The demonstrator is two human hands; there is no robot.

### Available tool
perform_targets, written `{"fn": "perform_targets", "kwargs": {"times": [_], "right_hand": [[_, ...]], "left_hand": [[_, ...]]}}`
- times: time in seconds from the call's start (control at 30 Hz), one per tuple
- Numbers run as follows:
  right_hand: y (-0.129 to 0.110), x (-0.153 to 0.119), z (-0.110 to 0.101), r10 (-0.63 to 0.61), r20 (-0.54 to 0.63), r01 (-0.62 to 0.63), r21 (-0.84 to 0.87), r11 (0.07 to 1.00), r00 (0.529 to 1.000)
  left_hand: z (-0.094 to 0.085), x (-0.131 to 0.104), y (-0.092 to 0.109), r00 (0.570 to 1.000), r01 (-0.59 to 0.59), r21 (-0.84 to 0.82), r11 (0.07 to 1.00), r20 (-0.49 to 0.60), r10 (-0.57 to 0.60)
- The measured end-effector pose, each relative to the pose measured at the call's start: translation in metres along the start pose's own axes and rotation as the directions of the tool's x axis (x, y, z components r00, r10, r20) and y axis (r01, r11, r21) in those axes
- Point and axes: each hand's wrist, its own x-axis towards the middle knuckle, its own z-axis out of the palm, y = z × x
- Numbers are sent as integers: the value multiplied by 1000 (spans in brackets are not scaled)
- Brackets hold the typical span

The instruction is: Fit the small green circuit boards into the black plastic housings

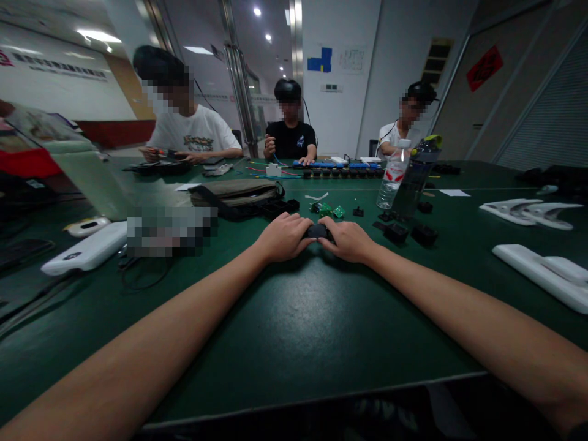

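Three seated people face the green table point(294, 343) in a glass-fronted room, bottles and pouch point(239, 193) beyond two hands point(316, 237) closed around a small black part point(318, 231).

Black piece point(316, 231) partly hidden

Both forearms, left point(184, 318) and right point(459, 306), are showing bare, slender at the wrists and looking broader towards the elbows; the left hand point(285, 237) and right hand point(349, 240) are also showing bare, with slim fingers; a small dark edge point(579, 430), possibly a sleeve, is appearing by the right elbow; below the table edge, what is seemingly dark clothing point(331, 424) is carrying blurred, pale lettering point(386, 413), too dim to be reading clearly.
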Motion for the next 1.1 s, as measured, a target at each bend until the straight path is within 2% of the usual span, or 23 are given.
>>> {"fn": "perform_targets", "kwargs": {"times": [0.23,0.6,0.9,1.1], "right_hand": [[0,0,1,-11,-36,10,-15,1000,999],[-1,1,0,9,38,-7,-46,999,999],[0,1,1,0,48,1,-27,1000,999],[2,1,5,8,10,-8,37,999,1000]], "left_hand": [[-2,0,1,999,26,12,1000,32,-26],[-2,0,2,999,27,11,1000,19,-27],[-3,0,2,1000,19,2,1000,22,-19],[-2,-1,1,1000,24,-14,1000,6,-24]]}}
